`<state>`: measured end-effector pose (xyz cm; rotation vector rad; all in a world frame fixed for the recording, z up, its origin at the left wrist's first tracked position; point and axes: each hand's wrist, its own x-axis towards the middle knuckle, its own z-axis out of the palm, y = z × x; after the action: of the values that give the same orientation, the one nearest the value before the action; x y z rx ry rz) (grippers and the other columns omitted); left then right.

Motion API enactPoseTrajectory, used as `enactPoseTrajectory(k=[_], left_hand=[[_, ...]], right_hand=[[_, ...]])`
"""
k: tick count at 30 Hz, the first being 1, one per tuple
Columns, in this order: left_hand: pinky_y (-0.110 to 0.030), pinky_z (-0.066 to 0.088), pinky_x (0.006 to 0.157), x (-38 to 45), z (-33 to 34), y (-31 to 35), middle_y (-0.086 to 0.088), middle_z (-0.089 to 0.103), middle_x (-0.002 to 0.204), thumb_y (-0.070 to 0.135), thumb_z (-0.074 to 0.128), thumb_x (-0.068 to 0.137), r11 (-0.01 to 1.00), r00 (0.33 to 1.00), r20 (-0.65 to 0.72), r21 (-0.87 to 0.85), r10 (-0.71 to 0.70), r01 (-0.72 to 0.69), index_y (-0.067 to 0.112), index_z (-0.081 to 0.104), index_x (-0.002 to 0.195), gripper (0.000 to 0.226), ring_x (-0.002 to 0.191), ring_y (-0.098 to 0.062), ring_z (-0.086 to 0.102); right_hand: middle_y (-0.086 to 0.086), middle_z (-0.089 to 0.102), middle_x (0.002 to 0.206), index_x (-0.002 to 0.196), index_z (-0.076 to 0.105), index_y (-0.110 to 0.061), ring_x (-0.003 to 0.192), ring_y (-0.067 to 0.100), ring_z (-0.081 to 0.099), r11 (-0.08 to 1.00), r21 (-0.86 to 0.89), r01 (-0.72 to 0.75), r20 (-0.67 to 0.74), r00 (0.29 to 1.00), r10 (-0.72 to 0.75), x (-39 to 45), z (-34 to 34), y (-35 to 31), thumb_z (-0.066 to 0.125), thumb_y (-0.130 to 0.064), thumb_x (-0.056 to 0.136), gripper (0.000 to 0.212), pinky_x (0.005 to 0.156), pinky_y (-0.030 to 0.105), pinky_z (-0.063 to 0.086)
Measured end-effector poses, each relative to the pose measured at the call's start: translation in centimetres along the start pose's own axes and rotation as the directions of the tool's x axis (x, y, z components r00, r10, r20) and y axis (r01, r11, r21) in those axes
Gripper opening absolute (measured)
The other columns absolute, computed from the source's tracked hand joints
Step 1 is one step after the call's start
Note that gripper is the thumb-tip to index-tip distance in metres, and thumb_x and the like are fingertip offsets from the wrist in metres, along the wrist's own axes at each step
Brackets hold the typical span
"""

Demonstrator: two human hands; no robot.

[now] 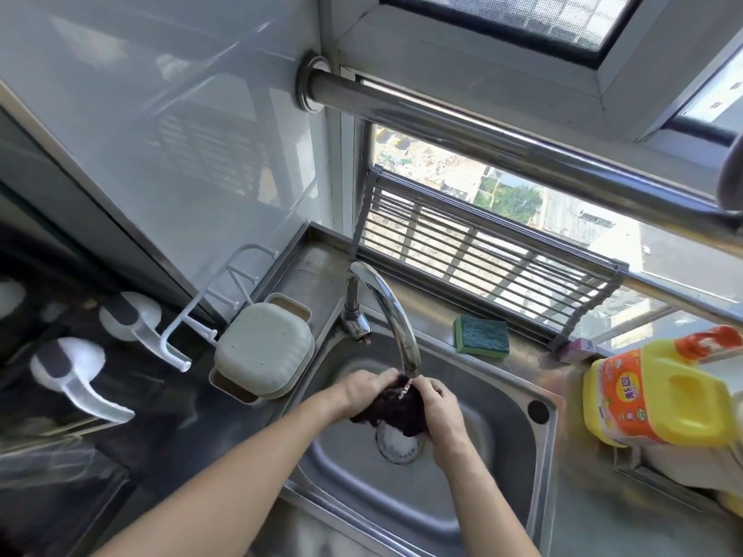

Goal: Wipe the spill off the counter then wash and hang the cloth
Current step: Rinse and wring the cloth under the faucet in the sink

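Observation:
A dark, wet cloth is bunched between both hands over the steel sink. My left hand grips its left side and my right hand grips its right side, fingers curled round the fabric. Water runs from the chrome tap onto the top of the cloth. The cloth hangs just above the round drain.
A green and yellow sponge lies on the sink's back ledge. A yellow detergent bottle lies at the right. A beige lidded box and a white rack stand at the left. Overhead runs a steel rail.

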<state>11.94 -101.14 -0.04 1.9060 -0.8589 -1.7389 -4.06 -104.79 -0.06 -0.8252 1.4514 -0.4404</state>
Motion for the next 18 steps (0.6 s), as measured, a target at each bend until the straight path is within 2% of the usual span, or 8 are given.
enactPoseTrajectory(k=[3,6,8,10,13,15,16,18], left_hand=[[-0.028,0.049,0.053,-0.4,-0.9,-0.5,-0.008,0.064,0.071,0.053,0.056,0.096,0.985,0.992,-0.074,0.149,0.104,-0.092,0.007,0.072,0.083,0.051,0.056,-0.019,0.059],[-0.023,0.043,0.048,-1.3,-0.9,0.6,-0.005,0.059,0.065,0.052,0.057,0.097,0.981,0.988,-0.041,0.136,0.148,-0.141,0.009,0.068,0.079,0.048,0.050,-0.016,0.053],[-0.019,0.043,0.046,-1.5,-0.4,0.9,-0.001,0.059,0.061,0.046,0.057,0.098,0.980,0.991,0.013,0.146,0.137,-0.137,0.014,0.067,0.079,0.039,0.045,-0.011,0.053],[-0.022,0.045,0.050,-1.7,0.1,0.8,0.000,0.061,0.063,0.044,0.058,0.098,0.989,0.988,0.101,0.080,0.115,-0.124,0.016,0.068,0.080,0.034,0.047,-0.011,0.054],[-0.024,0.044,0.053,-2.2,0.1,0.7,0.003,0.061,0.068,0.034,0.061,0.097,0.988,0.958,0.242,-0.050,0.155,-0.147,0.019,0.068,0.088,0.019,0.051,-0.009,0.055],[-0.018,0.048,0.056,-2.8,-0.3,1.0,0.004,0.065,0.076,0.021,0.067,0.094,0.980,0.930,0.311,-0.014,0.195,-0.201,0.015,0.066,0.102,0.009,0.059,-0.005,0.060],[-0.018,0.050,0.061,-2.8,-0.6,0.8,0.002,0.067,0.084,0.018,0.072,0.090,0.976,0.918,0.342,0.011,0.202,-0.219,0.014,0.065,0.106,0.018,0.068,-0.006,0.063],[-0.025,0.056,0.076,-2.8,-1.4,0.1,0.001,0.068,0.100,0.024,0.085,0.077,0.960,0.919,0.344,0.122,0.195,-0.250,0.017,0.058,0.113,0.046,0.085,-0.011,0.066]], right_hand=[[0.008,0.076,0.083,0.087,0.072,-0.016,0.078,0.030,0.072,0.998,-0.015,-0.068,-0.155,0.986,0.065,1.5,-1.5,2.4,0.070,-0.043,0.088,0.027,0.071,0.043,0.061],[0.002,0.075,0.089,0.091,0.072,-0.024,0.089,0.029,0.070,0.972,-0.221,-0.082,-0.260,0.965,0.022,5.4,-3.8,7.8,0.046,-0.058,0.071,0.047,0.088,0.054,0.058],[-0.003,0.072,0.097,0.101,0.072,-0.031,0.093,0.023,0.068,0.934,-0.356,-0.013,-0.185,0.981,-0.057,3.4,-3.4,6.5,0.049,-0.030,0.079,0.032,0.092,0.048,0.057],[-0.006,0.061,0.115,0.121,0.064,-0.041,0.104,0.017,0.063,0.906,-0.398,0.144,0.058,0.990,-0.131,-0.4,-1.9,3.6,0.057,-0.002,0.077,0.059,0.091,0.040,0.057],[-0.008,0.036,0.128,0.142,0.041,-0.043,0.108,0.021,0.060,0.880,-0.378,0.287,0.344,0.926,-0.155,-1.7,-0.8,3.4,0.072,-0.009,0.071,0.085,0.083,0.024,0.057],[-0.006,0.036,0.125,0.137,0.046,-0.034,0.107,0.012,0.056,0.832,-0.446,0.329,0.348,0.920,-0.177,-1.6,-0.5,3.5,0.084,-0.021,0.069,0.079,0.086,0.009,0.048],[-0.005,0.041,0.123,0.133,0.052,-0.029,0.106,0.009,0.055,0.791,-0.497,0.356,0.326,0.922,-0.210,-1.6,-0.4,3.3,0.085,-0.022,0.071,0.070,0.086,0.004,0.042],[-0.001,0.059,0.114,0.119,0.066,-0.020,0.102,0.015,0.060,0.709,-0.585,0.394,0.231,0.919,-0.319,-1.8,-0.8,2.8,0.078,-0.018,0.074,0.046,0.086,0.012,0.041]])
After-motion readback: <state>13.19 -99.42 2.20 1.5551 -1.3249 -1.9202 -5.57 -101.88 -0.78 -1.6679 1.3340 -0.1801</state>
